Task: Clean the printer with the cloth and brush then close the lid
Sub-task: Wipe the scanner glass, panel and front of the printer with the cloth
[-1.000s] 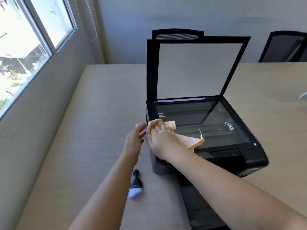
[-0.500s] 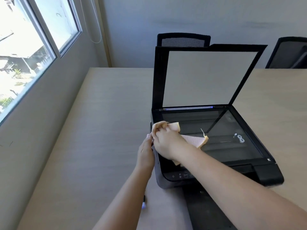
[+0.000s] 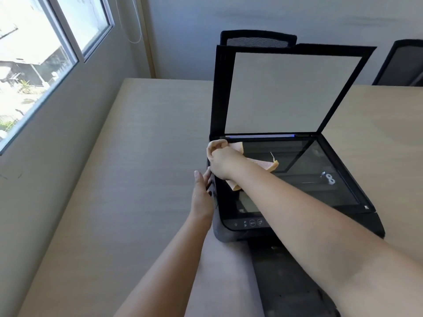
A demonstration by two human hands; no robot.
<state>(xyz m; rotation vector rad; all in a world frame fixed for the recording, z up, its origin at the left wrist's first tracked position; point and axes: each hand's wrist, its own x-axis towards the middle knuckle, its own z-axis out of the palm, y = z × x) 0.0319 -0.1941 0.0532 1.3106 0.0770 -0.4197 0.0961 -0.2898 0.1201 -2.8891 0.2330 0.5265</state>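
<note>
Presently the printer (image 3: pixel 295 202) sits on a pale wooden table (image 3: pixel 142 179), directly ahead of the person and slightly to their right, with its lid (image 3: pixel 288 92) raised near upright at the far edge. The scanner glass (image 3: pixel 309 179) lies exposed, its long axis running left to right across the person's front.

Right hand (image 3: pixel 223 162): closed around a bunched peach cloth (image 3: pixel 263 164), pressing it onto the far-left corner of the glass, close under the lid hinge. A loose tail of cloth trails to the right over the glass, and another fold shows below the wrist.

Left hand (image 3: pixel 202 195): flat, fingers together and extended, laid against the left side wall of the printer. It holds nothing; in my judgement it is bracing the body against the wiping pressure.

Brush: not visible in this view; its position cannot be stated.

Assessment: the cloth stage is under way and the lid is not yet closed. Nearly all of the glass lies to the right of the cloth, so the next stroke would most sensibly run rightward along the long axis. The right hand is the one placed to make it. The lid stands just beyond that hand, and its knuckles could strike the lid's lower edge if the stroke drifts away from the person.
</note>
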